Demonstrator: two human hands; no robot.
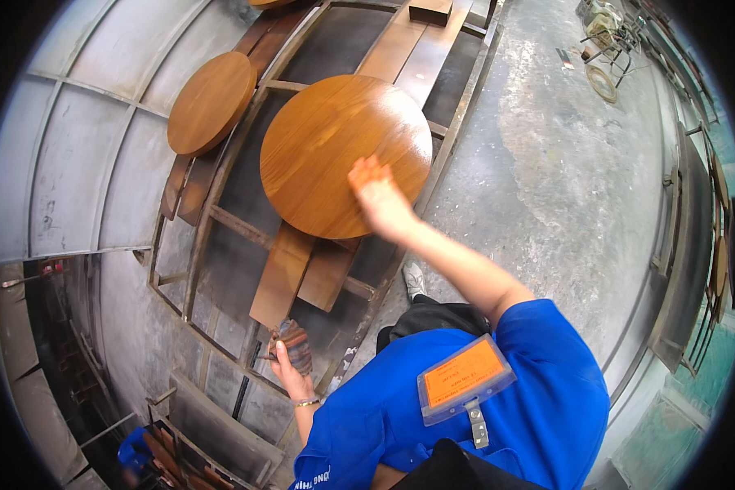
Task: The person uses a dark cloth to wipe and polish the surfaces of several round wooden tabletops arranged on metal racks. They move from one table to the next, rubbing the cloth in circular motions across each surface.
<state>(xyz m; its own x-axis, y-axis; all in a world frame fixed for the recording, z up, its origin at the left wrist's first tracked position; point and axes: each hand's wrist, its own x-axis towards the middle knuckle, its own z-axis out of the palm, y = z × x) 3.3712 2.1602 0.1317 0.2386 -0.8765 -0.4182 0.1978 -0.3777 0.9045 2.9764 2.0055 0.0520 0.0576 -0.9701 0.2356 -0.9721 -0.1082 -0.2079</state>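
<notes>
Our right hand (380, 198) lies open and flat on the big round wooden top (345, 153). We see the fingers spread out near its lower right edge. This hand looks a bit blurry, so we cannot make out each finger well.

Our left hand (289, 365) is low down, closed around a brown and grey bundle (296, 343). It may be a rag or a brush; we cannot tell which. A thin band (306, 402) goes around that wrist.

The big round top is shiny and orange-brown. It sits on a metal frame (235, 226) made of long bars. Some flat wooden boards (282, 276) lie across the frame under it, and the round top hides part of them. A smaller round wooden top (211, 102) rests to the left, up by the grey wall (82, 163). Another round piece (269, 3) peeks in at the very top, but it is cut off, so we see only a sliver.

Our blue shirt (539, 408) fills the bottom and hides the floor below us. An orange card in a clear holder (464, 376) hangs on it. One shoe (414, 279) shows just past our arm.

Far right, dark boards lean in a metal rack (694, 269), bent by the lens. At the top right, some wire things (603, 49) lie on the grey floor (563, 180), too small to make out. Bottom left is dark, with something blue (131, 449) that we cannot name.
</notes>
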